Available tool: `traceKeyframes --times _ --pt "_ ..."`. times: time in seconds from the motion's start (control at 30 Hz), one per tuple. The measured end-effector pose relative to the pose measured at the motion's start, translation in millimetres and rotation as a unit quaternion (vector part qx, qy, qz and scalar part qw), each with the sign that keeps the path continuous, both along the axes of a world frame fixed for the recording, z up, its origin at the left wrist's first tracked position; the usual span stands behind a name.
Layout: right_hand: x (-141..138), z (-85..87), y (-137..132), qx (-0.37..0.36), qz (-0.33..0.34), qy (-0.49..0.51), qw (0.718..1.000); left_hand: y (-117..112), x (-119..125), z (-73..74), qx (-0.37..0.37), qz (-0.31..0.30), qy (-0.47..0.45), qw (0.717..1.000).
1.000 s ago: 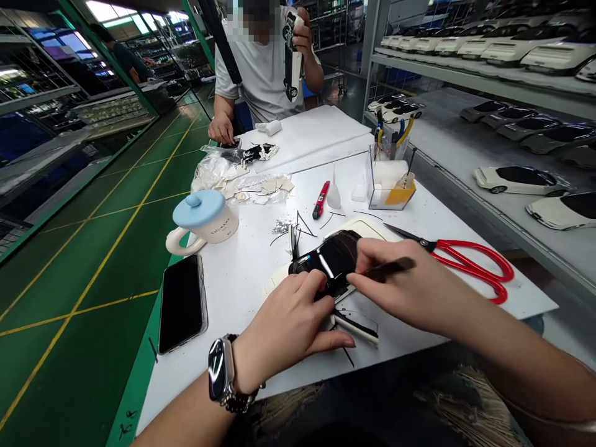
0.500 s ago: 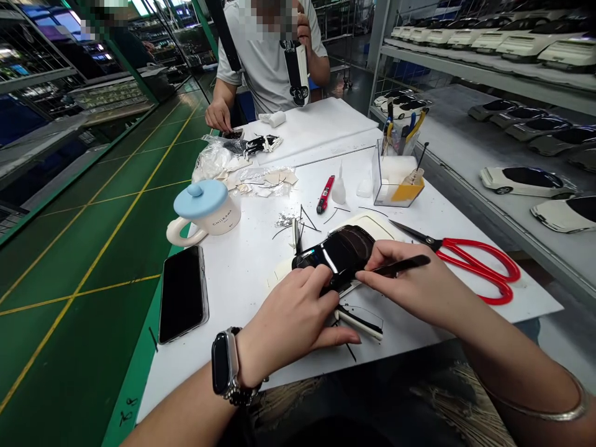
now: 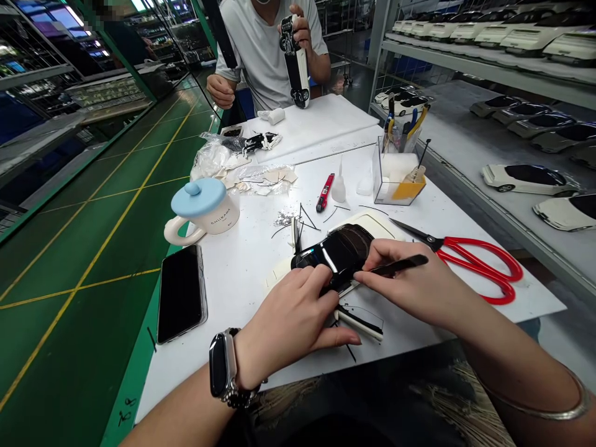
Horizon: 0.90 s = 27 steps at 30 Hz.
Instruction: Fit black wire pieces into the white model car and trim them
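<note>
A white model car with a glossy black roof point(image 3: 336, 249) lies on the white table point(image 3: 242, 261) in front of me. My left hand point(image 3: 291, 326), with a watch on the wrist, grips the car's near side, fingers curled on it. My right hand point(image 3: 412, 288) pinches a thin black tool point(image 3: 399, 265) whose tip meets the car's right edge. A white and black trim strip point(image 3: 361, 325) lies just below the car, between my hands.
Red scissors point(image 3: 475, 257), a phone point(image 3: 180, 293), a blue-lidded mug point(image 3: 205, 211), a red utility knife point(image 3: 324, 192), a glue bottle point(image 3: 339, 186) and a clear box point(image 3: 395, 180) surround me. A person across the table holds another model car point(image 3: 296, 62). Shelves at right carry car bodies point(image 3: 526, 177).
My hands and the car stay almost still. The person opposite lowered and turned their model car and lifted their other hand off the table.
</note>
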State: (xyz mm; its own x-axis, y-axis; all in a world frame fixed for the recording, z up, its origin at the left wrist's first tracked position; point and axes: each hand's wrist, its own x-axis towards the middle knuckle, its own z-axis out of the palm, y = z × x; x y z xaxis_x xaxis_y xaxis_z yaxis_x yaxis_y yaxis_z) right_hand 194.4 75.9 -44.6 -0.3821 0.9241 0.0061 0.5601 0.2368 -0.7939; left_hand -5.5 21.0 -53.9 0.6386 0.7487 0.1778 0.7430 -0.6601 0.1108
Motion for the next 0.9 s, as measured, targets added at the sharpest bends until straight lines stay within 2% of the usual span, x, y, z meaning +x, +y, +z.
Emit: traceKeyframes --times 0.2,0.4,0.47,0.57,0.63,0.73,0.9 --pt "-8.6 0.1 0.8 0.012 0.026 -0.026 0.999 1.4 0.4 1.7 0.011 0.002 0.002 1.000" --pt "-22.4 1.6 -3.6 0.110 0.060 -0.126 0.984 2.2 -2.0 4.2 -0.005 -0.005 -0.002 1.000" --pt "-14.7 6.3 -7.4 0.140 0.058 -0.078 0.985 1.5 -2.0 4.2 -0.005 -0.004 -0.002 1.000" --pt "0.6 10.0 -13.2 0.158 -0.022 0.032 0.987 0.2 -1.7 3.8 -0.006 -0.006 -0.004 1.000" --pt "5.2 5.3 -15.6 0.131 -0.049 0.057 0.989 -0.2 -1.6 3.4 -0.003 -0.005 -0.007 1.000" --pt "1.9 -10.6 -16.6 0.095 -0.037 0.056 0.993 0.0 -1.6 2.8 -0.002 -0.001 -0.010 1.000" --pt "-4.1 -28.6 -16.6 0.102 -0.048 0.060 0.992 0.4 -1.4 1.4 0.009 -0.006 -0.012 1.000"
